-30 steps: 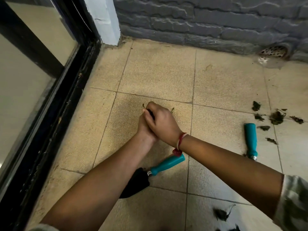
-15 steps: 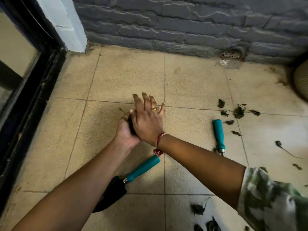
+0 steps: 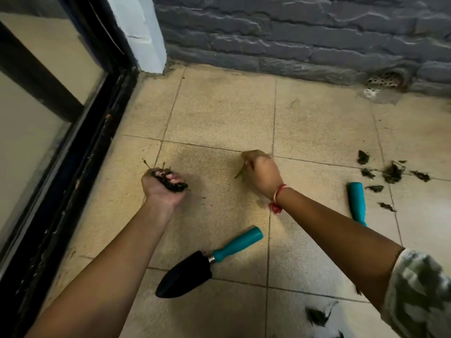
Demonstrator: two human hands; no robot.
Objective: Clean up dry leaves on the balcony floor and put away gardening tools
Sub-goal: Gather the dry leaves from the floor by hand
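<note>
My left hand point(image 3: 163, 189) is turned palm up above the beige tiles and grips a dark bunch of dry leaves point(image 3: 170, 182). To its right, my right hand point(image 3: 262, 173) pinches a small green stem point(image 3: 240, 172) just above the floor. A black trowel with a teal handle point(image 3: 210, 264) lies on the tiles between my forearms. A second teal-handled tool point(image 3: 356, 203) lies to the right, its head hidden behind my right forearm. More dry leaves point(image 3: 391, 173) are scattered beyond it, and others point(image 3: 317, 317) lie at the bottom right.
A black door frame with glass point(image 3: 80, 152) runs along the left. A grey brick wall point(image 3: 305, 37) closes the far side, with a floor drain point(image 3: 385, 79) at its base on the right.
My hands were pressed together over the leaf bunch; they have since parted. The right hand moved to the right and now pinches a stem, while the left keeps the bunch.
</note>
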